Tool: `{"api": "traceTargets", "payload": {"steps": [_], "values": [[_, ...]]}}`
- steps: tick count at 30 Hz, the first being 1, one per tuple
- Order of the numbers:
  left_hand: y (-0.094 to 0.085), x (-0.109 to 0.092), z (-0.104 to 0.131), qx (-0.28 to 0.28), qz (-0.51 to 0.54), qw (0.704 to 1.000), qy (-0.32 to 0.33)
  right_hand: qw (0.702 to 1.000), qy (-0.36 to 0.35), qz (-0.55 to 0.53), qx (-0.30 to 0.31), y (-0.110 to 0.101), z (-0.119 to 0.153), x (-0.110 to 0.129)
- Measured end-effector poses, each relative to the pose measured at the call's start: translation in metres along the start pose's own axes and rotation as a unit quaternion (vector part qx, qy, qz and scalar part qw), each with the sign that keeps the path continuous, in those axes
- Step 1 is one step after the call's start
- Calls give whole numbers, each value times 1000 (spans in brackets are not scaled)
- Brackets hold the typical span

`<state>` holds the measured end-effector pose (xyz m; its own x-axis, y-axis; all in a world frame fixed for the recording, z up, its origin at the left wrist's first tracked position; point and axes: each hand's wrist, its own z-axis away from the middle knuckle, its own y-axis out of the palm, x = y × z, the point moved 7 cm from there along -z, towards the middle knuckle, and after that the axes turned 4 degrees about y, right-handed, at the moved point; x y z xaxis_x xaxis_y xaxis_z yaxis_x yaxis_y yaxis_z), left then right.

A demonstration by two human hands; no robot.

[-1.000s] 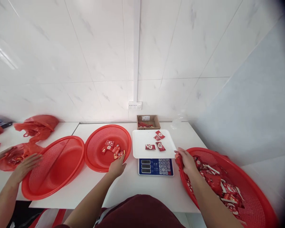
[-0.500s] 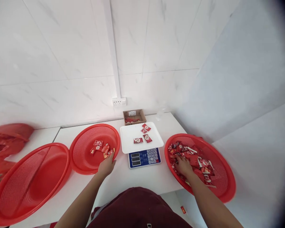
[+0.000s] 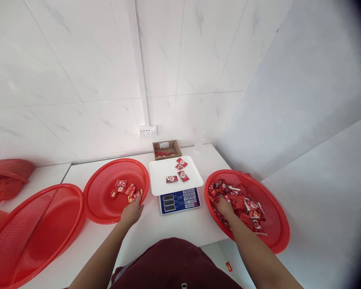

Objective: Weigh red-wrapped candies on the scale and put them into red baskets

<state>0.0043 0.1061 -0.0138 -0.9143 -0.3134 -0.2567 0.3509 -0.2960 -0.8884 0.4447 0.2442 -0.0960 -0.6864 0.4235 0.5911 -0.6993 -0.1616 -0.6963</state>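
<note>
My left hand (image 3: pixel 131 212) is at the near right rim of the middle red basket (image 3: pixel 92 176), its fingers closed at a small red-and-yellow packet (image 3: pixel 134 196). A few other red packets (image 3: pixel 120 184) lie deeper in that basket. On the right, my right hand (image 3: pixel 224 208) reaches into a red basket (image 3: pixel 284 230) heaped with red packets (image 3: pixel 239 202); its fingertips are hidden among them. Between my hands stands a blue-and-white scale (image 3: pixel 179 200). Several red packets, one of them a dark red packet (image 3: pixel 183 176), rest on its white tray (image 3: pixel 159 186).
Another red basket (image 3: pixel 78 218) stands at the far left, with red plastic bags (image 3: pixel 9 172) behind it. A cardboard box (image 3: pixel 167 149) holding red packets sits behind the scale, below a wall socket (image 3: pixel 148 131). A small red packet (image 3: pixel 229 266) lies low, beyond the table's front edge.
The view has shifted slightly right. My right hand has moved a little deeper among the packets, hiding more of its fingers. My left hand stays at the basket rim.
</note>
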Motion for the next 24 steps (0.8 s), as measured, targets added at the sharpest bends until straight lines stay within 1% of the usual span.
{"api": "traceTargets", "payload": {"steps": [4,7,11,14,16,18,20,22,24], "values": [[-2,-1,2,5,1,1000,-10,997,-13,68,-18,-8,-9,10],[-3,-3,4,5,2,1000,-14,994,-29,102,-4,0,-11,14],[-3,-2,4,13,1,1000,-21,992,-17,128,8,14,-5,9],[-2,-2,2,15,-5,1000,-20,992,-21,124,2,19,4,4],[-2,-2,1,11,-9,1000,-17,994,-29,109,-6,19,10,0],[-1,-2,-1,8,-8,1000,-16,996,-36,83,-17,14,13,-4],[0,-2,-2,9,-4,1000,-18,998,-37,44,-33,5,14,-9],[1,-2,-3,10,-3,1000,-17,997,-26,-4,-67,-10,12,-14],[2,-1,-4,8,-4,1000,-13,992,-9,-55,-115,-27,10,-19]]}}
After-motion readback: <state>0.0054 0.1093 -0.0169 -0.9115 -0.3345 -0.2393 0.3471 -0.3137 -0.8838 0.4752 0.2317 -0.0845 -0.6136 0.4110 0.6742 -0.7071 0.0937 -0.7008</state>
